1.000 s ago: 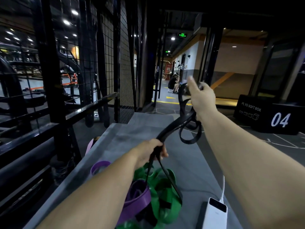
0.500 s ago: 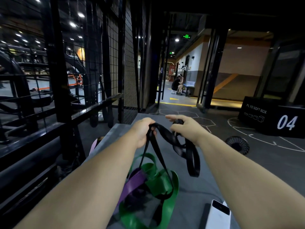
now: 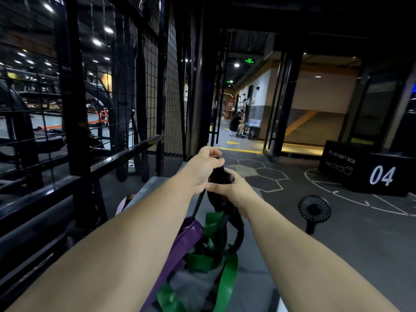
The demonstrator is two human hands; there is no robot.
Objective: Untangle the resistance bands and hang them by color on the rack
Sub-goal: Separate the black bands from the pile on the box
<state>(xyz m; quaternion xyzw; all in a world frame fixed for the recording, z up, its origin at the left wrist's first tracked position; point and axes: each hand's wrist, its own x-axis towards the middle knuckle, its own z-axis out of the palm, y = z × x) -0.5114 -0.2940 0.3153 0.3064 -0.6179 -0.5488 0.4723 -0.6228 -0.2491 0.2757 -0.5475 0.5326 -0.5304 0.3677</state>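
Both arms reach fwd, nearly straight, hands meeting mid-frame. L hand [image 3: 207, 167] sits on top, fingers curled over the bunched upper end of the black band [image 3: 220, 176]. R hand [image 3: 228, 186] is just below and touching it, thumb and fingers wrapped round the same bundle. So 2 hands grip 1 band, close together. From the grip the black band hangs in loops down to the pile between the forearms, where it's tangled w/ the purple band [image 3: 186, 239] and green band [image 3: 227, 282] on the grey bench [image 3: 254, 262]. A small fan [image 3: 314, 209] stands on the floor to the right, well apart, w/ a plyo box [image 3: 369, 172] marked 04 beyond. A black mesh rack frame [image 3: 74, 109] runs along the left
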